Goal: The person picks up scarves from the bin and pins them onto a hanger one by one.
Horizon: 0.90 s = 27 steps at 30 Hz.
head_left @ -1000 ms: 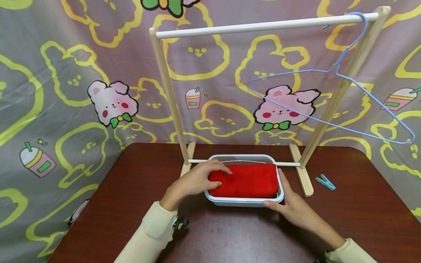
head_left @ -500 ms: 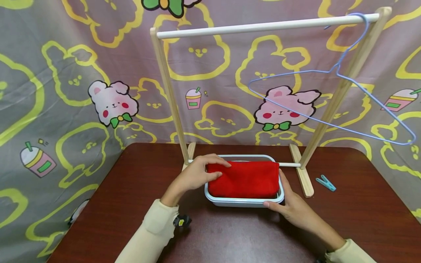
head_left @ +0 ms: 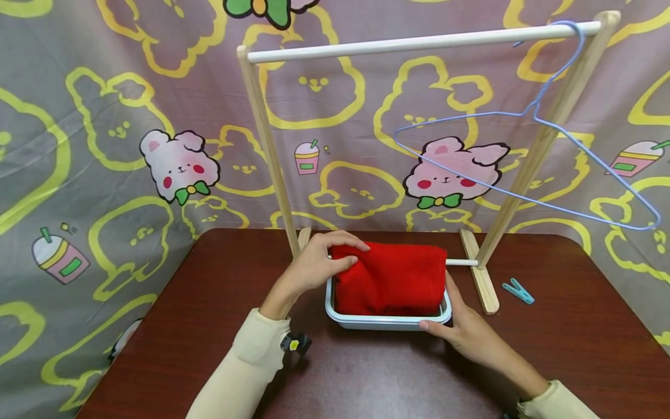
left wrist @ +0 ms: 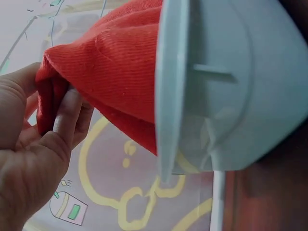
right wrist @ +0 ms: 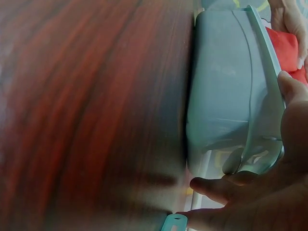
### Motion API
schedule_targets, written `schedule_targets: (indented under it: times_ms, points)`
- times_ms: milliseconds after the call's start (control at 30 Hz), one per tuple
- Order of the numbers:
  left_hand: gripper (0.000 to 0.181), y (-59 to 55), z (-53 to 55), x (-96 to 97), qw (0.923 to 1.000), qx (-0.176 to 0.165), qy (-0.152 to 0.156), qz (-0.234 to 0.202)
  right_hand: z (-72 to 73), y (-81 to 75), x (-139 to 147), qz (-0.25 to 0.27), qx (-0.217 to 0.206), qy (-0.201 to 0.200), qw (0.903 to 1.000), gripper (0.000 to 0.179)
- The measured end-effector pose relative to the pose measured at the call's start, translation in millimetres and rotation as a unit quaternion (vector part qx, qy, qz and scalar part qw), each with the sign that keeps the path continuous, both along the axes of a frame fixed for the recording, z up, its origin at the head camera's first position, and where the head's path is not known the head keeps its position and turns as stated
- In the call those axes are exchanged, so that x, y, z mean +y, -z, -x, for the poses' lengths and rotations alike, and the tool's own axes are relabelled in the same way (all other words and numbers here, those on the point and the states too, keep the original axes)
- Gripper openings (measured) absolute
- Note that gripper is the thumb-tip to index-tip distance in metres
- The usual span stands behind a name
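Observation:
A folded red cloth [head_left: 403,273] with a finely ribbed surface rises out of a pale blue plastic basin [head_left: 387,322] on the table. My left hand [head_left: 327,262] pinches the cloth's upper left part between thumb and fingers; in the left wrist view the cloth [left wrist: 115,72] stretches from those fingers down past the rim. Its lower part is hidden inside the basin. My right hand [head_left: 466,326] holds the basin's right end, thumb at the front rim and the other fingers along the side. In the right wrist view, the basin [right wrist: 221,86] stands on the tabletop.
Behind the basin stands a wooden rack with a white top rail [head_left: 419,43]. A blue wire hanger [head_left: 536,107] hangs at its right end. To the right of the rack's foot [head_left: 484,285] lies a turquoise clothespin [head_left: 518,290]. A patterned curtain [head_left: 361,151] backs the table.
My left hand has risen, drawing the red cloth up so its top edge stands higher above the basin. My right hand and the basin have stayed in place.

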State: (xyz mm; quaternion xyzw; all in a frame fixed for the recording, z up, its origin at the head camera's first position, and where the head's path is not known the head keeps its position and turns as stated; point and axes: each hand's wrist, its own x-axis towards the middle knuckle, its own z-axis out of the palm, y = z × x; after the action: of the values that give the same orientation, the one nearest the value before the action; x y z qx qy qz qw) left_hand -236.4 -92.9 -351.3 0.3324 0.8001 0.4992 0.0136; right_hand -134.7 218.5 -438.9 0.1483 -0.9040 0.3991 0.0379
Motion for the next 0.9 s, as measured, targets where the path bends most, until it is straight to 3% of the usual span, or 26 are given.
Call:
schedule_targets:
  times_ms: [433,700,900]
  points:
    - [0.024,-18.3,0.8,9.6,0.999,0.016,-0.015,-0.038,-1.6,0.9,1.1,-0.003,-0.002,0.001,1.0,0.112]
    - [0.023,-29.4,2.4,17.0,0.9973,0.034,-0.01,-0.064,-1.8,2.1,0.3,-0.004,-0.003,0.008,1.0,0.112]
    - [0.022,-42.2,1.8,19.0,0.9932,0.045,0.003,-0.108,-0.6,1.6,1.2,-0.006,-0.008,0.005,0.9999,0.113]
